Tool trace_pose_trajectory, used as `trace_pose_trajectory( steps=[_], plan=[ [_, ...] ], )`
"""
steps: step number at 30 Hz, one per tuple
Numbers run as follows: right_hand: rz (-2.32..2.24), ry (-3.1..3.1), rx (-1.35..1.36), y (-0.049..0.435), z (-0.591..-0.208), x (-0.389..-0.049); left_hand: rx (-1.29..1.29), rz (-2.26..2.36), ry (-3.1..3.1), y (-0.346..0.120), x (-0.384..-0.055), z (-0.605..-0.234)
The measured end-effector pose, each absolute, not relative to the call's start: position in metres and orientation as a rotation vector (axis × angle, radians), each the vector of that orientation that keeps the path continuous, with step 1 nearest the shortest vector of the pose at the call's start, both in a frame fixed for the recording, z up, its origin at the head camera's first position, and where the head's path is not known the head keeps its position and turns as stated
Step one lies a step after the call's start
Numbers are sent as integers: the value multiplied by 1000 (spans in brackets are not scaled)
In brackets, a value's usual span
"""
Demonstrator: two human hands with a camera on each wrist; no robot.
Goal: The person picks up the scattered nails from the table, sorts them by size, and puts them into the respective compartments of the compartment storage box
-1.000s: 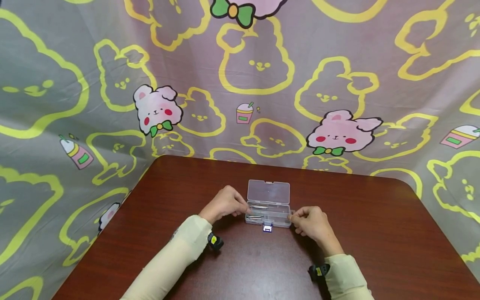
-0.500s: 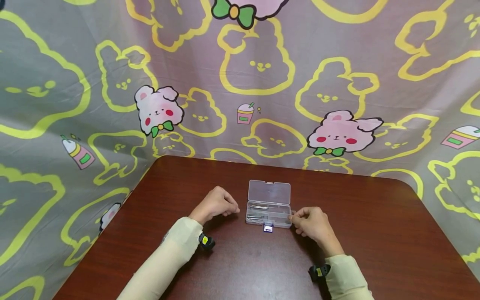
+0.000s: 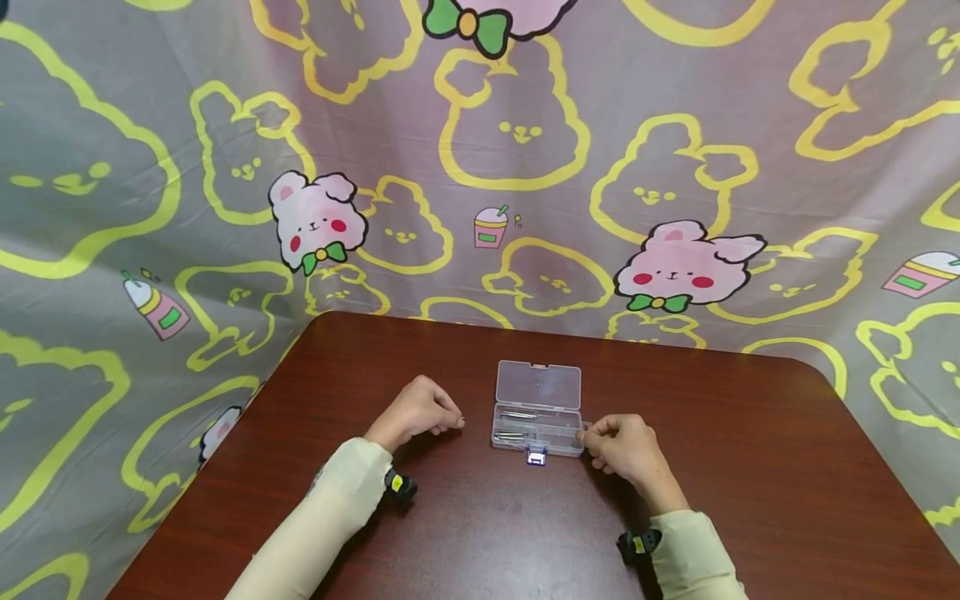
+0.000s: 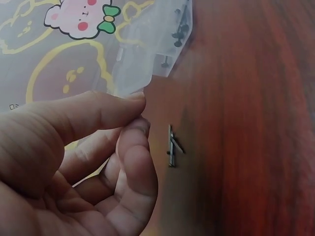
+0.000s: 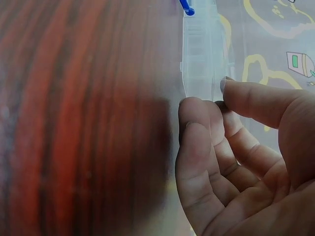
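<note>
A clear plastic box [image 3: 558,433] with its lid [image 3: 538,385] raised stands on the table, thin metal nails [image 3: 510,435] in its left compartments. My right hand [image 3: 626,450] holds the box's right end; in the right wrist view, thumb and curled fingers meet at that end wall. Left of the box, my left hand [image 3: 416,410] is raised with thumb and index fingertip together, apart from the box. I cannot tell whether something small is between those fingertips. Several dark nails [image 4: 172,147] show against the tabletop beside the left fingers in the left wrist view.
The box's blue-edged latch [image 3: 536,457] hangs at its front. The dark red-brown wooden table [image 3: 480,533] extends to a patterned cloth [image 3: 405,125] hung behind it and at the sides. Each wrist wears a small black camera [image 3: 401,486].
My left hand has moved left, away from the box's left end, with thumb and index finger still together. The right hand stays at the box's right end.
</note>
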State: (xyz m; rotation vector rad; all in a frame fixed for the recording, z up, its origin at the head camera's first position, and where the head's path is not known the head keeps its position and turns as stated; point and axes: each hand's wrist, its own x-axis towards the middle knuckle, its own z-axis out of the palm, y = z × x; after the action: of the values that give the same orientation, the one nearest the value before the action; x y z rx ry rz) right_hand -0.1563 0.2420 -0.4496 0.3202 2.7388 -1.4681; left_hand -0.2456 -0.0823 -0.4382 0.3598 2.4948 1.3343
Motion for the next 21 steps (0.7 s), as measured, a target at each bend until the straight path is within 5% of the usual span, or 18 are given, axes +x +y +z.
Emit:
trace_pose_trajectory(
  steps=[21],
  plan=[
    [-1470,2743,309,242,-449,-157,276,1219,2555,-95,-245,-447]
  ],
)
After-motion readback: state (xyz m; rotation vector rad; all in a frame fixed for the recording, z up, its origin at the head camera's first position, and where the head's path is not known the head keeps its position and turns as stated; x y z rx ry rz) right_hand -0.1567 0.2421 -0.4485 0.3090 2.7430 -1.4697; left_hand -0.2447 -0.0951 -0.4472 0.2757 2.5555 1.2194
